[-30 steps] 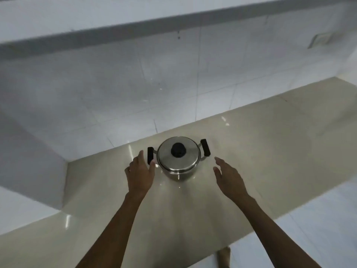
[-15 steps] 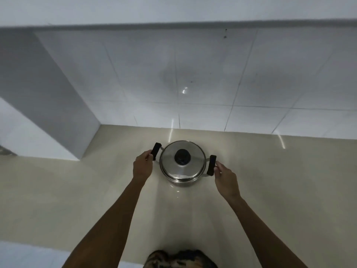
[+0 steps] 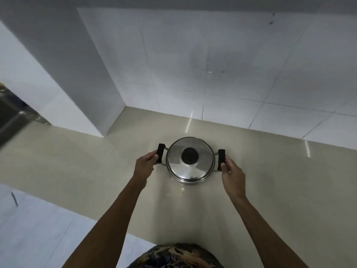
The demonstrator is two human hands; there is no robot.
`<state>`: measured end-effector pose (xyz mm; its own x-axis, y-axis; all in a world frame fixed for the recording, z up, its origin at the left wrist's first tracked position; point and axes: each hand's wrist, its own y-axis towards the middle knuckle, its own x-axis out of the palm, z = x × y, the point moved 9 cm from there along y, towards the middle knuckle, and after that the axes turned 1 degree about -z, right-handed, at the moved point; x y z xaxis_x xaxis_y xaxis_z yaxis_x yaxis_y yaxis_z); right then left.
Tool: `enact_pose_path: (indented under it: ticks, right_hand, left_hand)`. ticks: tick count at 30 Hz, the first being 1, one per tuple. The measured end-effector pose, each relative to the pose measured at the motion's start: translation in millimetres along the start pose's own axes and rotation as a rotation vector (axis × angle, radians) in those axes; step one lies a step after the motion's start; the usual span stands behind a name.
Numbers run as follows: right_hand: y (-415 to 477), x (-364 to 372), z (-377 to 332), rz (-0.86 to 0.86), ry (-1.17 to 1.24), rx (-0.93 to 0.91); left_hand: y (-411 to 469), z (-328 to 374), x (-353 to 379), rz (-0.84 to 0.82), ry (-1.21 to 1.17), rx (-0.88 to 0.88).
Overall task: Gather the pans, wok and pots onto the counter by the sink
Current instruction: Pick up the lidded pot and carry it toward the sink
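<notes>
Midway along the counter (image 3: pixel 280 190), near its back edge, the rigid, probably hefty steel pot (image 3: pixel 190 160) is gripped by left hand (image 3: pixel 144 167) and right hand (image 3: pixel 231 174) at its black side handles, its loose lid liable to slide.

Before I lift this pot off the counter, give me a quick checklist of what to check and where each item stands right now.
1. Left hand on the pot's left handle: ok, fingers wrap it.
2. Right hand on the right handle: ok, fingers close on it.
3. Lid seated flat on the pot: ok, centred, knob upright.
4. Pot off the counter: cannot tell.
5. Counter around the pot free of clutter: ok.
6. Weight or contents of the pot: cannot tell, lid hides the inside.
</notes>
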<state>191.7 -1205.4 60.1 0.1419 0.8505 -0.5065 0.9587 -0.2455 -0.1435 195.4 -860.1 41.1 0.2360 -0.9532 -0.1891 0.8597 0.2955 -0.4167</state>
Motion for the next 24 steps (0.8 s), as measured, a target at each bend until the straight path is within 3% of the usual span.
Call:
enact_pose_path:
  ticks: [9, 17, 24]
  right_hand:
    - [-53, 101, -94, -0.046, -0.015, -0.17]
    - [-140, 283, -201, -0.201, 0.063, -0.298]
    - [-227, 461, -290, -0.464, 0.096, -0.394]
  left_hand:
    - [-23, -28, -153, 0.144, -0.133, 0.064]
    - [-69, -65, -379, 0.375, -0.232, 0.114]
    - [-138, -103, -573, 0.696, -0.276, 0.096]
